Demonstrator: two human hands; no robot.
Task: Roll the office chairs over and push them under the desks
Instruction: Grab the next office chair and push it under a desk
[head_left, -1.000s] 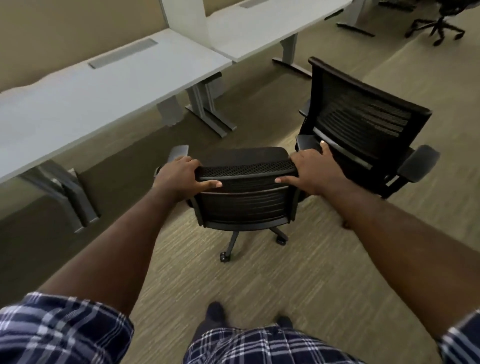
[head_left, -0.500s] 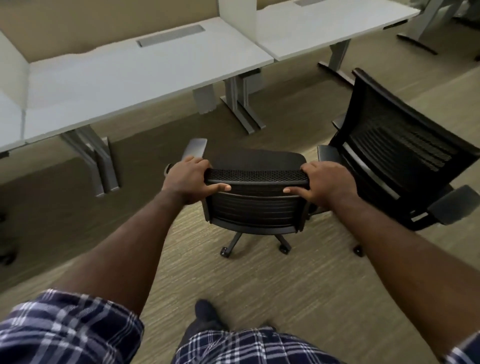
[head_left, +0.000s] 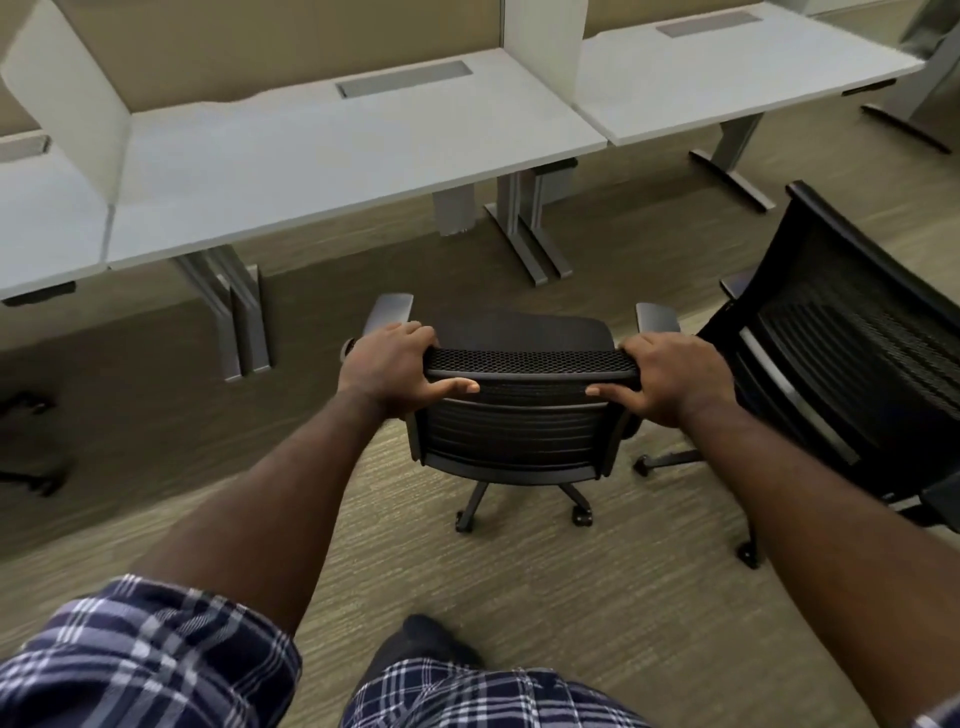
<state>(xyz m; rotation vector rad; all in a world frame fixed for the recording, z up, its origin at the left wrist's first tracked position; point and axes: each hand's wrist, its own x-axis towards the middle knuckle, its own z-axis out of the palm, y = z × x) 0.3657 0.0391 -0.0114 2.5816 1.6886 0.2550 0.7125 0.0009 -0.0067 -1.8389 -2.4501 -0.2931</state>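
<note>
Head view: your left hand grips the left corner of the office chair's backrest top, fingers curled over the rim and thumb laid along its rear face; your right hand grips the right corner in the same manner. The chair is black, its top rail perforated mesh, its back ribbed in horizontal slats, with two rounded grey armrest pads and castors on a splayed base. It stands on ribbed tan carpet, facing the white desk, short of it and not yet under its top; the desk is smooth, rectangular, with a grey cable slot and grey metal T-legs. A second black mesh chair stands just to the right of the held chair, tilted away, its castor leg reaching behind your right forearm; a second white desk adjoins the first desk on the right, a white divider panel between them. Dark blurred castors lie far left of the held chair, too smeared to identify.
</note>
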